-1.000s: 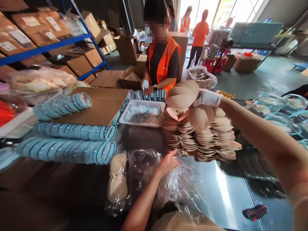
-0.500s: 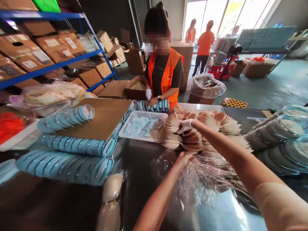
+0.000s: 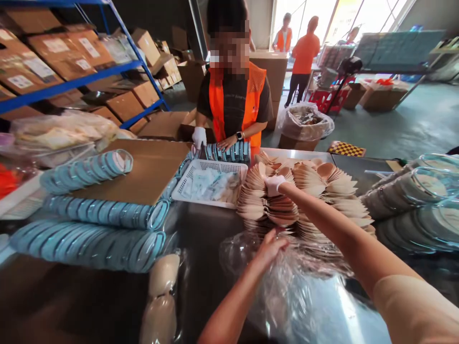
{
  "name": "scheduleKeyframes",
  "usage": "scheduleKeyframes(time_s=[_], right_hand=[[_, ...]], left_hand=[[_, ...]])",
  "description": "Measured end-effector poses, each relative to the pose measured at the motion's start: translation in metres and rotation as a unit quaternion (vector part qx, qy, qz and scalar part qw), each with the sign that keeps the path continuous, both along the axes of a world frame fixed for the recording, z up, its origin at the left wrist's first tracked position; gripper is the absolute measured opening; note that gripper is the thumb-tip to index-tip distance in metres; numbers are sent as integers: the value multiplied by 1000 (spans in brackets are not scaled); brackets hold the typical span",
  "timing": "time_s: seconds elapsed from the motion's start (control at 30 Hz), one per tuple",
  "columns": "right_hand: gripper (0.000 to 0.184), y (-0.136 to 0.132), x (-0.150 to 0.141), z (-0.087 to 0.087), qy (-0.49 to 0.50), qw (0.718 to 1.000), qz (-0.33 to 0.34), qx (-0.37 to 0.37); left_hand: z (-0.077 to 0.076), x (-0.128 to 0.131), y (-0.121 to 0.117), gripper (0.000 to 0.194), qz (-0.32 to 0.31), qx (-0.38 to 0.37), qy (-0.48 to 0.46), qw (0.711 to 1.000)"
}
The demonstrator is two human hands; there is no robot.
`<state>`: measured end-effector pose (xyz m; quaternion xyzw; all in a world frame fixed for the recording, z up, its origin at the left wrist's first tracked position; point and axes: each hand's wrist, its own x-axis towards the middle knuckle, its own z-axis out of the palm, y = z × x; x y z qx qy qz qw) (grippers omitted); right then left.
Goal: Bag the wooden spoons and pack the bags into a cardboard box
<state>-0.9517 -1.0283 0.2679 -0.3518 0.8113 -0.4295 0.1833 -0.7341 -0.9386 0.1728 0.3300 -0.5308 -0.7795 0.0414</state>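
The right hand (image 3: 274, 184), in a white glove, rests closed down on the heap of tan leaf-shaped plates (image 3: 308, 200) piled toward the far edge of the steel table (image 3: 204, 239); its fingers are buried among the plates, so I cannot tell how many it grips. The bare left hand (image 3: 269, 246) sits nearer the table's middle, fingers pinched into the crumpled clear plastic bag (image 3: 297, 282), just short of the heap. The bag's folds glare and blur, and what lies under them is hard to make out.

At the table's left side lie long sleeves of blue-rimmed lids (image 3: 93, 243), the lowest one cut off by the frame. A packed pair of pale plates (image 3: 161, 296) runs off the near edge. A white mesh basket (image 3: 210, 184) stands at the far edge, its contents too smeared to name. Across the table a co-worker in an orange vest (image 3: 234, 102) has a gloved hand and a bare hand on another sleeve of lids (image 3: 229, 152). Stacked clear lids (image 3: 416, 200) at the right edge are partly cropped.
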Motion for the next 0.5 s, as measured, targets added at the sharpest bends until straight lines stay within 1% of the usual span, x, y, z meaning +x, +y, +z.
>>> scheduleKeyframes(time_s=[0.07,0.13,0.2,0.27,0.33,0.4,0.43,0.47,0.5], right_hand=[[25,7,-3,4,76,990,58,102],[19,14,-3,14,139,967,112,180],[25,20,1,28,187,941,154,238],[35,26,10,39,230,919,175,269],[48,35,26,41,294,904,178,252],[53,50,55,31,345,900,198,177],[52,60,74,22,350,901,223,126],[49,73,96,10,334,903,258,76],[46,86,121,-4,302,906,294,39]], left_hand=[[8,38,1,47,19,-17,1,1000],[12,89,-4,52,66,-51,-19,996],[12,149,-13,63,129,-94,-60,985],[11,215,-22,73,182,-138,-117,967],[9,279,-28,75,217,-183,-196,939],[5,332,-34,69,239,-224,-300,896],[3,352,-39,62,246,-242,-353,870],[-1,366,-45,53,249,-258,-400,844],[-7,374,-53,45,246,-272,-438,821]])
